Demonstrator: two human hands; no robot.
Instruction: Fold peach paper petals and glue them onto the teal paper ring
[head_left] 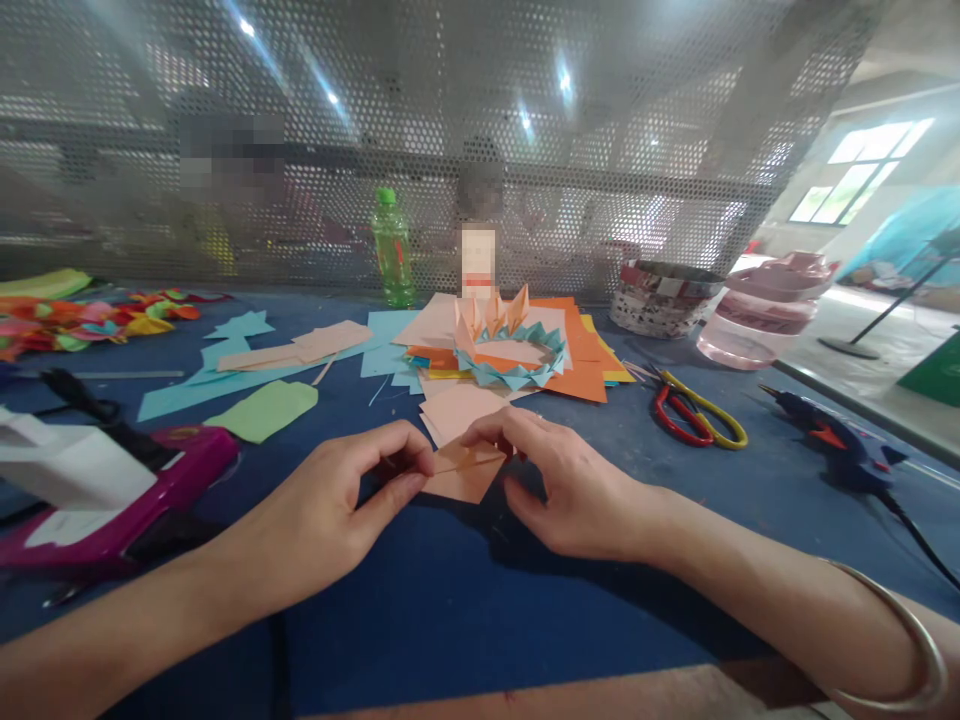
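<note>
Pinching folded peach paper (463, 482) between left hand (322, 510) and right hand (574, 490), fingertips meeting on it; folded paper crown (510, 350) on orange card (583, 378) beyond; yellow-and-red scissors (691, 415), blue hot glue gun (832, 440) at right

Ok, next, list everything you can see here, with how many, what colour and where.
Folded paper ring: one, peach, teal and orange, centre, on a paper stack.
Plastic bottle: one, green, behind the ring.
Scissors: one pair, red and yellow handles, right of the stack.
Hot glue gun: one, blue, far right.
Woven basket: one, multicoloured, back right.
Plastic container: one, clear pink, back right.
Paper scraps: several, multicoloured, back left.
Plastic object: one, magenta, front left.
Orange paper piece: one, orange, between the hands.
Bangle: one, metallic, right forearm.
Left hand: one, pinching the paper.
Right hand: one, pinching the paper.
</note>
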